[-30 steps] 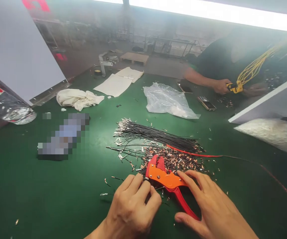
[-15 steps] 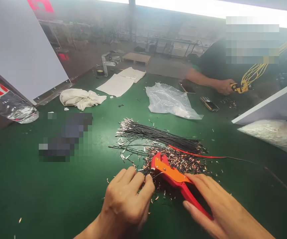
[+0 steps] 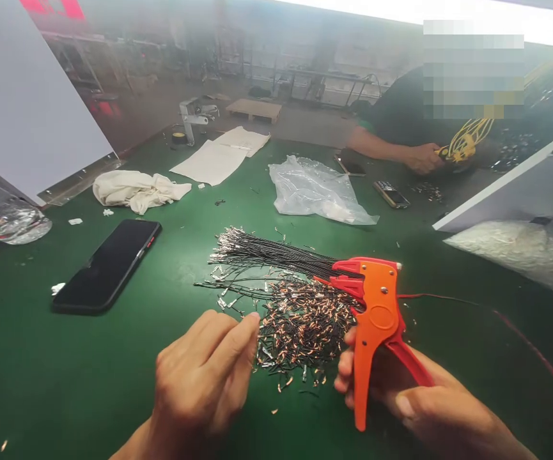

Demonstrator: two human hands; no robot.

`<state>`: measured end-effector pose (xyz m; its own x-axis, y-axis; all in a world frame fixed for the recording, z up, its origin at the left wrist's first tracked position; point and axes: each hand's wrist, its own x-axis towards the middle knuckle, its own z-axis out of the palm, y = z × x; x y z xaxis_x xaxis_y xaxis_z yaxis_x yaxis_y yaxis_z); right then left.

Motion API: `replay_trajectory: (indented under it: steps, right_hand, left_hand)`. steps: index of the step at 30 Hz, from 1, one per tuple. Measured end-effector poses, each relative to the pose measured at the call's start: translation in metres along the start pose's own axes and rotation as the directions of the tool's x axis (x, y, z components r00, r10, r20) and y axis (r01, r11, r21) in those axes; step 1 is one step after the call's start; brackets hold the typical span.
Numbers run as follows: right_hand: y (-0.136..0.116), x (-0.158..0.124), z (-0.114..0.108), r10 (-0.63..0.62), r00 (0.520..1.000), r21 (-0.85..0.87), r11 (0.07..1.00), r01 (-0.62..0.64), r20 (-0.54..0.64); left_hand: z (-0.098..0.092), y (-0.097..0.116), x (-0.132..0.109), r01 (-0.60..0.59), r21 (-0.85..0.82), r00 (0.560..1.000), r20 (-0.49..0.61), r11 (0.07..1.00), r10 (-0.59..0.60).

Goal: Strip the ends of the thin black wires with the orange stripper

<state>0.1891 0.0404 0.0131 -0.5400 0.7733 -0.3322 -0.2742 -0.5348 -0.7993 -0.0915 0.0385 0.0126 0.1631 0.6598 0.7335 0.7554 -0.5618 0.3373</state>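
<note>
My right hand [image 3: 429, 396] holds an orange and red wire stripper [image 3: 376, 319] upright, its fingers round the handles. The tool's red jaws point left and overlap the right end of a bundle of black wires [image 3: 276, 249] with silvery terminals at their left ends. Below the bundle lies a heap of short black wire bits and copper-coloured clippings [image 3: 300, 326]. Left of the heap, my left hand [image 3: 204, 374] is closed with thumb and forefinger pressed together; anything between them is hidden. A red wire [image 3: 429, 296] runs from behind the stripper to the right.
A black phone [image 3: 108, 265] lies at left on the green table [image 3: 65, 370]. Farther back are a white cloth [image 3: 137, 190], paper sheets [image 3: 213, 160], a clear plastic bag [image 3: 319, 191] and a keypad phone [image 3: 391, 194]. Across the table, a person's hand [image 3: 422, 158] holds yellow wires.
The stripper has turned from lying slanted to standing upright and moved right, away from my left hand. My left hand has shifted left. The view has swung slightly right.
</note>
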Motion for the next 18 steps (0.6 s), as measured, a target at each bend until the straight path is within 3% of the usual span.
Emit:
replay_trajectory:
  steps: [6,10,18]
  right_hand:
    - [0.004,-0.001,0.007,-0.054,0.995,0.138,0.989,0.042,0.081]
    - [0.008,-0.004,0.01,-0.063,0.993,0.139,0.989,0.049,0.098]
    - [0.011,-0.008,0.017,0.033,0.999,0.084,0.996,-0.031,-0.022]
  left_hand:
    - [0.0,-0.001,0.001,0.0,0.052,1.0,-0.027,0.999,0.001]
    - [0.0,-0.001,0.001,-0.01,0.052,1.0,-0.014,0.999,0.011]
    - [0.002,0.0,-0.005,-0.028,0.027,0.999,0.033,0.999,0.027]
